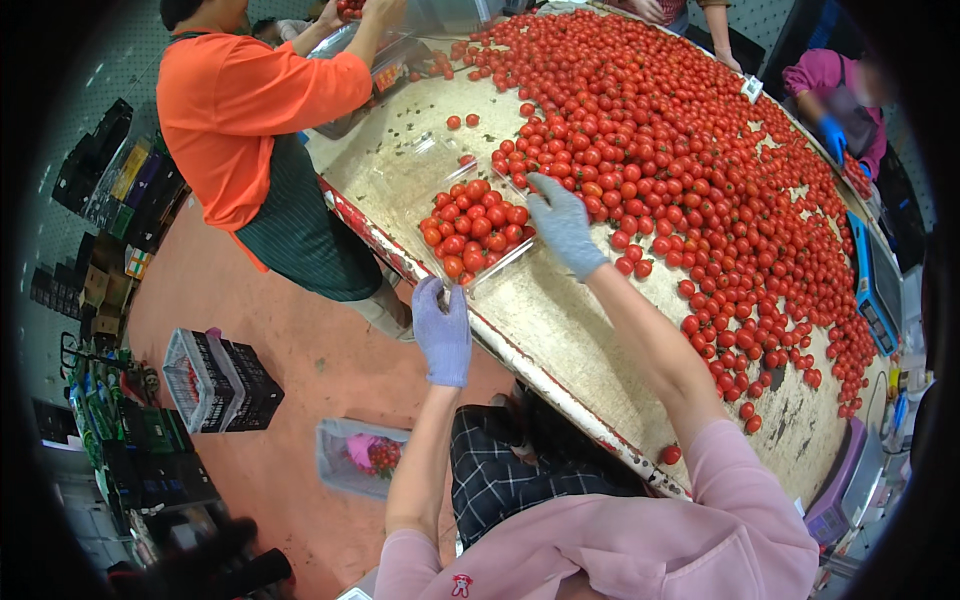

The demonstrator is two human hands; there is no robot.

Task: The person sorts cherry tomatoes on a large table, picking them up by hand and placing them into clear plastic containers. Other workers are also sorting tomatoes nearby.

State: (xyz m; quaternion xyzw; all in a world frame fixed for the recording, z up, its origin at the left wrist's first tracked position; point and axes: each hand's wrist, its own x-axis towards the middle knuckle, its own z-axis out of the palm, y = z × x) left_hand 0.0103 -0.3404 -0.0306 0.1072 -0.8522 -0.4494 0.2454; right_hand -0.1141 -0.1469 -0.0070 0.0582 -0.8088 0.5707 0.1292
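Observation:
A clear plastic clamshell container (pixel 512 264), filled with red cherry tomatoes (pixel 472 225), lies at the table's near edge. Its transparent lid (pixel 420 161) is folded back on the far side. My left hand (pixel 442 330), in a lavender knit glove, pinches the container's near corner between thumb and fingers. My right hand (pixel 564 225) wears a grey knit glove and hovers by the container's right side. Its fingers are spread and no tomato shows in them, though the palm faces away from me. Just beyond it spreads a large heap of loose cherry tomatoes (pixel 637 150).
A worker in orange (pixel 247 112) stands at the left, and a gloved worker in pink (pixel 855 112) across the table (pixel 540 322). At the right are a blue scale (pixel 876 285) and a purple scale (pixel 832 484). Crates (pixel 225 382) and a lined bin (pixel 330 457) stand on the floor.

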